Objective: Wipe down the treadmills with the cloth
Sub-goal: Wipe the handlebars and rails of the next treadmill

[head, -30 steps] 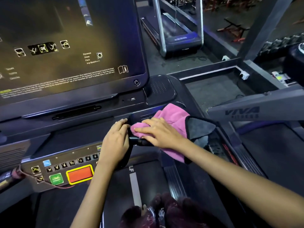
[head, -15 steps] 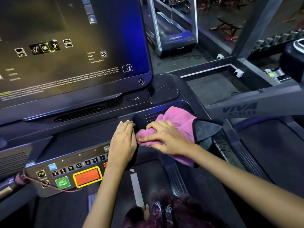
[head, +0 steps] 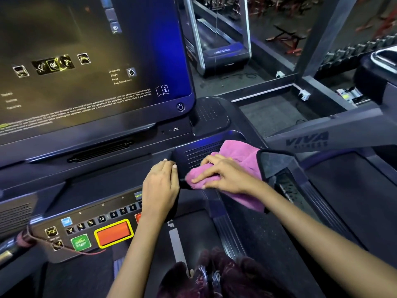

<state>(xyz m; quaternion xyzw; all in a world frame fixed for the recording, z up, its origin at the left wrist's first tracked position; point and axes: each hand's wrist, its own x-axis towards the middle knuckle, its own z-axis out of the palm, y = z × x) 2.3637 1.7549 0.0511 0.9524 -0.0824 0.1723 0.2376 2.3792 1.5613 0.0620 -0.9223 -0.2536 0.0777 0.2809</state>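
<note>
Cloth: we see the pink cloth (head: pixel 238 160) bunched on the right end of the treadmill console (head: pixel 120 168), lying over a ribbed speaker grille (head: pixel 199 154); its lower part hangs down past the console edge, and a dark grey, black-edged fold sits at its right side.
Right hand: our right hand (head: pixel 223 175) lies on top of the cloth, fingers stretched leftward and pressing it against the console; the grip is flat and released, not clenched round the fabric.
Left hand: our left hand (head: pixel 161 186) rests on the console just beside the cloth, fingertips at the left edge of the grille, fingers straight and together; this grip holds nothing.
Spacing: the two hands are close, side by side, with a narrow strip of dark console between them.
Screen: a large dark display (head: pixel 86 61) rises above the hands, showing icons and small text.
Buttons: below the left forearm we see a keypad with a green start button (head: pixel 81 243) and an orange button framed in yellow (head: pixel 113 233).
Belt: the treadmill belt (head: pixel 193 233) runs beneath the arms.
Surroundings: a second treadmill (head: pixel 221 39) stands beyond the console, and a grey frame arm marked VIVA (head: pixel 309 140) crosses at right.
</note>
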